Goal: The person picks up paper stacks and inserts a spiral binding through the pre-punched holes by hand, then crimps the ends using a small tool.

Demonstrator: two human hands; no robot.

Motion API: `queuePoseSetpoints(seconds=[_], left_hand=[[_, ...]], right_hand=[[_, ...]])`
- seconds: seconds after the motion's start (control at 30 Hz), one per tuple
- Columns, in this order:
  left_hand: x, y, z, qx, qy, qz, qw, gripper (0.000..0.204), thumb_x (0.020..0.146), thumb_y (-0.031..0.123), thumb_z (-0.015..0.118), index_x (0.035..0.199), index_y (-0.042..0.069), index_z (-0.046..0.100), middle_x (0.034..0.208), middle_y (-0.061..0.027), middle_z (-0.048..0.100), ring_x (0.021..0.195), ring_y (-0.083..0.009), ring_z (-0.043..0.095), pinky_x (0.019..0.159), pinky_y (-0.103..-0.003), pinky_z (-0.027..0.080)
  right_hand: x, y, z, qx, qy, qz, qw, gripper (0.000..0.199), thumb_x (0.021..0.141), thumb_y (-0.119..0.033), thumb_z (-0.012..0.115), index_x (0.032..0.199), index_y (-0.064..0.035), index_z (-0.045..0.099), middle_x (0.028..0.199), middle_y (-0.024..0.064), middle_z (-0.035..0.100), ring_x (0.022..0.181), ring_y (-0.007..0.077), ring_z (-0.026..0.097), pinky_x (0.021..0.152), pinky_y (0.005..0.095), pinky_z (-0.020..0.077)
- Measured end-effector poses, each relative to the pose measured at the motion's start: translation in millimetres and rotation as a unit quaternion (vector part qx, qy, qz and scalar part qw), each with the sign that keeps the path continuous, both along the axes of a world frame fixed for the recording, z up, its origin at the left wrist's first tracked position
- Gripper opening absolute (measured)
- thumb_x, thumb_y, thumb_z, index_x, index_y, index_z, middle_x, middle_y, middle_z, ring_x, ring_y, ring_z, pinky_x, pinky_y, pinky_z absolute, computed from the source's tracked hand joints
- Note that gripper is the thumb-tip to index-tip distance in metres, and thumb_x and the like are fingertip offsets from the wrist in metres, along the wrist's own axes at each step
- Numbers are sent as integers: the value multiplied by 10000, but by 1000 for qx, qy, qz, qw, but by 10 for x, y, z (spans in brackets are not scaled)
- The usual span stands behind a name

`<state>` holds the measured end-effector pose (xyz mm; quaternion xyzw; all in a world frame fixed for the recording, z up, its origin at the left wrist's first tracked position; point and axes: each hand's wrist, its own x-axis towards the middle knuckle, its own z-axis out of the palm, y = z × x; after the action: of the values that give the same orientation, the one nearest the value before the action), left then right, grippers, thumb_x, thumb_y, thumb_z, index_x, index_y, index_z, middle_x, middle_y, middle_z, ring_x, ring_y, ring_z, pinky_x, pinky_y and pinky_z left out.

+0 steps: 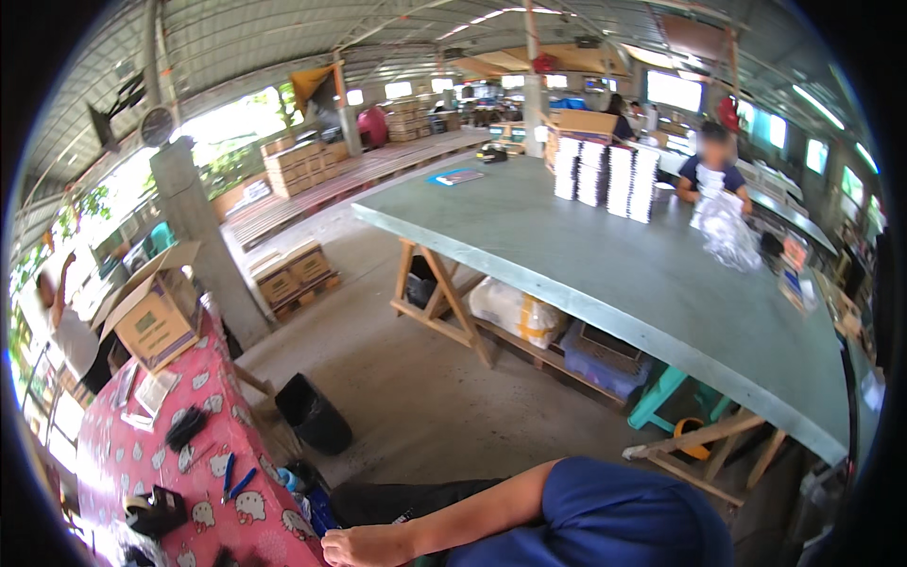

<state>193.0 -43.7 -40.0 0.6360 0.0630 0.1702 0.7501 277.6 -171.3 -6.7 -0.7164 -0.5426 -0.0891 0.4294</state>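
My right hand (364,545) is at the near right edge of a table with a pink patterned cloth (267,524), low in the view. Its fingers look curled together; what is in them, if anything, is hidden. My left hand is out of view. On the cloth lie blue-handled pliers (243,482) and a similar blue-handled tool (228,477) beside them. A black tape dispenser (156,511) stands further left. Beyond the pliers is a bundle of black strands (187,428), with clear plastic packets (151,394) past it.
An open cardboard box (156,326) stands at the cloth's far end. On the floor is a black bin (313,414). Across the aisle, a large green-topped table (529,246) bears stacks of white-edged pieces (605,180). A co-worker (713,175) there handles clear plastic (727,231). Another person (71,326) stands left.
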Motion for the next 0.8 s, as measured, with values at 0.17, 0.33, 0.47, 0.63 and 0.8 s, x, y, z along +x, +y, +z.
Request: queuePoseSetpoints(seconds=[0.17, 0.33, 0.47, 0.63, 0.8], left_hand=[[-192, -389, 725, -5, 70, -49, 996, 209, 848, 63, 532, 674, -10, 621, 636, -19, 588, 581, -72, 479, 535, -217, 364], [-138, -22, 180, -6, 24, -41, 999, 149, 822, 87, 683, 889, -39, 641, 803, -31, 587, 726, -93, 522, 655, -235, 438], [-14, -162, 180, 16, 35, -70, 997, 208, 820, 142, 694, 871, -47, 623, 792, -42, 603, 724, -96, 523, 657, -237, 432], [114, -321, 225, 10, 33, -108, 994, 207, 820, 143, 689, 876, -44, 622, 790, -43, 604, 706, -97, 521, 639, -234, 426], [229, -342, 213, 11, 30, -129, 991, 205, 820, 144, 684, 882, -41, 621, 787, -43, 606, 687, -97, 518, 622, -231, 421]], right_hand=[[-45, -180, -63, -4, 68, 11, 998, 180, 833, -145, 576, 770, 12, 515, 833, 149, 516, 837, 313, 530, 740, 379, 435], [-380, -516, 919, -99, 365, 29, 925, 247, 851, -257, 610, 834, -11, 603, 873, 159, 609, 873, 282, 603, 771, 393, 476], [-62, -348, 21, -21, 116, 18, 993, 151, 832, -147, 559, 819, -3, 602, 843, 171, 578, 822, 316, 573, 732, 402, 460], [6, -335, -79, -106, 59, -8, 993, 168, 830, -162, 566, 912, -25, 621, 931, 176, 581, 870, 324, 563, 772, 416, 450], [372, -1149, 475, -20, -55, -172, 983, 587, 784, -214, 686, 1250, 16, 412, 1202, 236, 471, 1066, 394, 498, 902, 394, 432]])
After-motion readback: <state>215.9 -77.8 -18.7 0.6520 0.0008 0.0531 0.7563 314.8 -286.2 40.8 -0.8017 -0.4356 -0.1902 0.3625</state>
